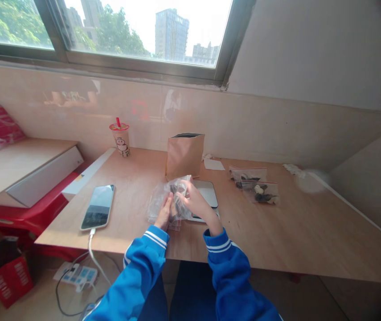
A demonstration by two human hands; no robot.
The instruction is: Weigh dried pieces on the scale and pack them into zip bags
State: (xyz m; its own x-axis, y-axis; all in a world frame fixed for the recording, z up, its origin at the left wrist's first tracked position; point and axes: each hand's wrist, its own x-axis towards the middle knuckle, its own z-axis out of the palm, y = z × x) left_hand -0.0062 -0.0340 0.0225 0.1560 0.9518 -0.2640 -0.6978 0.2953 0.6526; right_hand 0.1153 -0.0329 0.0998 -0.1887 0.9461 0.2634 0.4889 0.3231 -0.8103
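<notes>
My left hand grips a clear plastic zip bag from its near side, fingers and thumb closed on it. At the bag's right side is my right hand, its fingers bent against the plastic near the top. Several clear bags seem to lie together here, so I cannot tell which layer each hand touches. Partly under the right hand and wrist is a flat white scale. Just behind the hands a brown paper pouch stands upright, its top open.
Two zip bags with dark dried pieces lie on the table at right. A phone on a charging cable lies at left. A drink cup with a red straw stands behind it. White paper lies beside the pouch.
</notes>
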